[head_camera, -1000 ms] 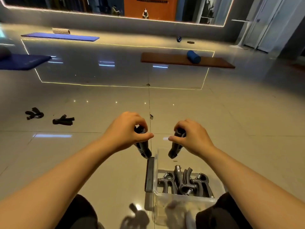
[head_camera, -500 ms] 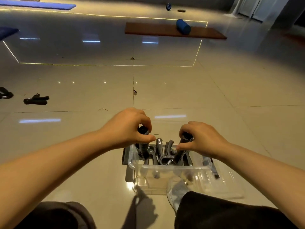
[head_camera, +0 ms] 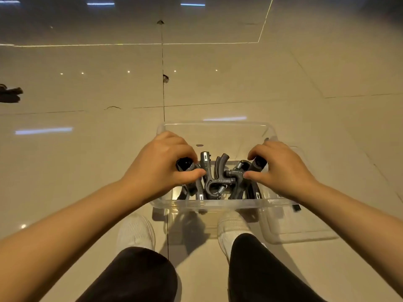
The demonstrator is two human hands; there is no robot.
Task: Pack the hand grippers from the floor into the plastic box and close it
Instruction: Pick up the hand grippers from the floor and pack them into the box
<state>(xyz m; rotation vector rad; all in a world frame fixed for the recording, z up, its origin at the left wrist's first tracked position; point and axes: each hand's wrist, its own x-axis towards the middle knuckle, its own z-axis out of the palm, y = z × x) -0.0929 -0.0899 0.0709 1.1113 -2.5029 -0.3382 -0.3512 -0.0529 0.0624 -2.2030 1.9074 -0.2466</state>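
Both forearms are seen bare, with no sleeves, from the left hand and right hand back. Black trousers and white mesh shoes are worn.

- Glossy beige tiled floor.
- Clear rectangular plastic box standing on it.
- Transparent flat lid touching the box's right side.
- Black hand gripper lying at the floor's left edge.
- Two white shoes beside the box.

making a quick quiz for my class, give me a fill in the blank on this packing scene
1. Each hand holds a black ____ over the box.
2. The left hand and right hand are over a ____ plastic box.
3. The shoes near the box are ____.

Missing words: hand gripper; clear; white
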